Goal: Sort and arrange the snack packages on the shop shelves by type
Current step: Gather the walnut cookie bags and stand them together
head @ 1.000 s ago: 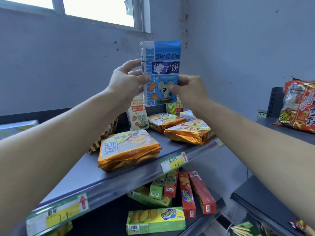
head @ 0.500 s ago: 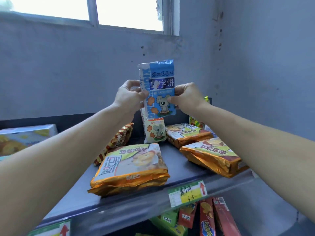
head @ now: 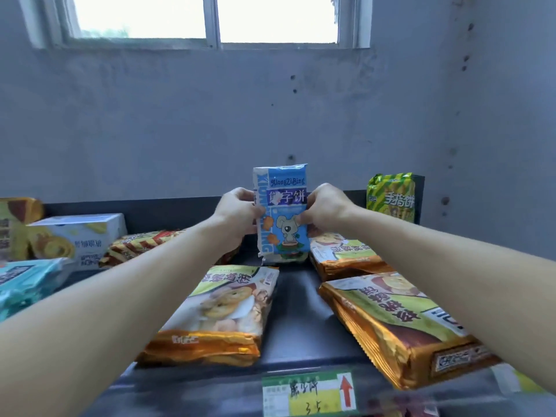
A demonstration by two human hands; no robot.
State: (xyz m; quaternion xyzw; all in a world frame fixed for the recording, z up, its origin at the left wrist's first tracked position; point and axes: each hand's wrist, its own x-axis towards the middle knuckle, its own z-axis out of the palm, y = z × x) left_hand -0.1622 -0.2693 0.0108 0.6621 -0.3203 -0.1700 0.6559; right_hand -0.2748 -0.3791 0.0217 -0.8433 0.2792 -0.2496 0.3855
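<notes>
Head view: blue packet [head: 285,233] held upright at far middle of shelf [head: 298,311]

Left grip [head: 237,212] curls round its left edge, right grip [head: 325,209] round its right edge. It is between a striped packet [head: 141,245] on the left and orange packets [head: 343,254] lying flat on the right. A green packet [head: 391,197] stands far right; a closed box [head: 75,239] lies far left.

You've got the blue plastic biscuit pack [head: 282,212] upright near the dark metal shelf's [head: 298,311] back. The left orange foil bag [head: 216,311] and right orange foil bag [head: 406,320] lie before it.
</notes>
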